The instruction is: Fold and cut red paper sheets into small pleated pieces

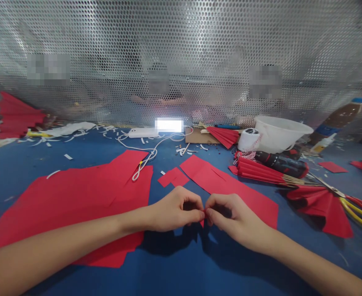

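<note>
My left hand (177, 209) and my right hand (230, 213) meet fingertip to fingertip above the blue table. Pinched between both thumbs and forefingers is a small piece of red paper (202, 223), mostly hidden by the fingers. A large red paper sheet (85, 193) lies under and beside my left forearm. Beyond my right hand rests a long red paper strip (230, 181). Small red paper pieces (174, 176) lie just past my left hand.
Pleated red paper fans (257, 170), yellow-handled scissors (342, 197), a dark bottle-shaped tool (281, 162), a string spool (248, 139), a white bowl (281, 133) and a brown bottle (337, 119) crowd the right. A power bank (143, 132) with a white cable lies before the perforated metal screen (181, 53).
</note>
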The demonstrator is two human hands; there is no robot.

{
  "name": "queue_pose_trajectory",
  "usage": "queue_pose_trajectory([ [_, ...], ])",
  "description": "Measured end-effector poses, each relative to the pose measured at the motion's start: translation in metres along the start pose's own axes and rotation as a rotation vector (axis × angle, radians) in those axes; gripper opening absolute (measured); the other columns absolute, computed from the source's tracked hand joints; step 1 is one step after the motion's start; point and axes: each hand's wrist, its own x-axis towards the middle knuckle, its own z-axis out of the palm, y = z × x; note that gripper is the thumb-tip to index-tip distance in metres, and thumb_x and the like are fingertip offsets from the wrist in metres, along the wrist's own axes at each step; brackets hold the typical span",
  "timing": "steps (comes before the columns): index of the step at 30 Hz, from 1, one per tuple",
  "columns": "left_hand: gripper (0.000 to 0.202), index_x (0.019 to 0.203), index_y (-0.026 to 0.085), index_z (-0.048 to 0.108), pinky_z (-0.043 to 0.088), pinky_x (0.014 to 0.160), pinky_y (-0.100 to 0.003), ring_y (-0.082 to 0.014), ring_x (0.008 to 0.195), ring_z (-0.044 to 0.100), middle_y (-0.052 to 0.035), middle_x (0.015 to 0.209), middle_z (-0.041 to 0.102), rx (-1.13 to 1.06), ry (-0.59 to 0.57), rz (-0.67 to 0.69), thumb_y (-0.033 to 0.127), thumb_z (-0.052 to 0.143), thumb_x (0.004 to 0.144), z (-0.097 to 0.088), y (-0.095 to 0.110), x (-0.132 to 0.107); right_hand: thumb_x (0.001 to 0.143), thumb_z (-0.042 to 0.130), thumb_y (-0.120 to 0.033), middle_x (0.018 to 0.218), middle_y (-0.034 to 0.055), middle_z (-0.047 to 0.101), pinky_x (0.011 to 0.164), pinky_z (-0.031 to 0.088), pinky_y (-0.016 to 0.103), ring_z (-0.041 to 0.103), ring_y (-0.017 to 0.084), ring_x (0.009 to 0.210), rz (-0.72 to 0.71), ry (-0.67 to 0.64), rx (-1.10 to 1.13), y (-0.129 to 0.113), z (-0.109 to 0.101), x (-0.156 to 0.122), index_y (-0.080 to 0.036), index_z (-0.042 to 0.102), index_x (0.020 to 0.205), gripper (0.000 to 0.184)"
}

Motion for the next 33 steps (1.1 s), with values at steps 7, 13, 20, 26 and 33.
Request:
queue_pose_trajectory([
  [7,0.014,0.078,0.013,0.07,0.036,0.049,-0.018,-0.0071,0.053,0.048,0.0027,0.063,0.058,-0.002,-0.005,-0.009,0.019,0.06,0.086,0.0005,0.0012,-0.0003,0.09,0.055,-0.019,0.066,-0.003,0.055,0.056,0.034,0.023,0.045,0.012,0.061,0.009,0.024,0.007,-0.0007,0.0002,0.0025,-0.017,0.061,0.078,0.014],
  [13,0.015,0.08,0.013,0.071,0.036,0.049,-0.018,-0.007,0.051,0.048,0.0022,0.063,0.059,0.018,-0.042,-0.028,0.022,0.061,0.086,0.0,0.0019,-0.0001,0.087,0.051,-0.017,0.062,-0.003,0.054,0.054,0.034,0.023,0.046,0.012,0.058,0.035,0.038,0.021,-0.0029,0.0029,0.0002,-0.017,0.061,0.073,0.017],
  [20,0.014,0.08,0.013,0.071,0.038,0.051,-0.018,-0.0082,0.055,0.05,0.0025,0.063,0.059,-0.007,-0.042,0.004,0.019,0.061,0.086,-0.0018,-0.0002,0.0006,0.091,0.049,-0.019,0.068,-0.0023,0.057,0.055,0.036,0.023,0.049,0.012,0.061,0.022,0.047,0.034,-0.0019,0.0038,0.0003,-0.018,0.059,0.077,0.016],
  [26,0.014,0.08,0.014,0.071,0.038,0.051,-0.018,-0.0079,0.053,0.049,0.0021,0.065,0.06,0.008,-0.053,-0.007,0.02,0.061,0.086,-0.0014,0.0001,-0.0005,0.09,0.054,-0.02,0.062,-0.0051,0.049,0.052,0.031,0.022,0.041,0.011,0.057,0.024,0.041,-0.016,-0.0014,0.0059,0.0006,-0.018,0.055,0.076,0.014],
  [33,0.016,0.079,0.014,0.069,0.038,0.053,-0.019,-0.0089,0.055,0.051,0.0026,0.061,0.057,-0.029,-0.017,-0.004,0.025,0.061,0.088,-0.001,-0.0044,0.0023,0.094,0.051,-0.021,0.065,-0.0049,0.048,0.053,0.031,0.024,0.041,0.011,0.058,-0.028,0.103,-0.098,0.0009,0.0048,-0.0003,-0.02,0.053,0.078,0.016],
])
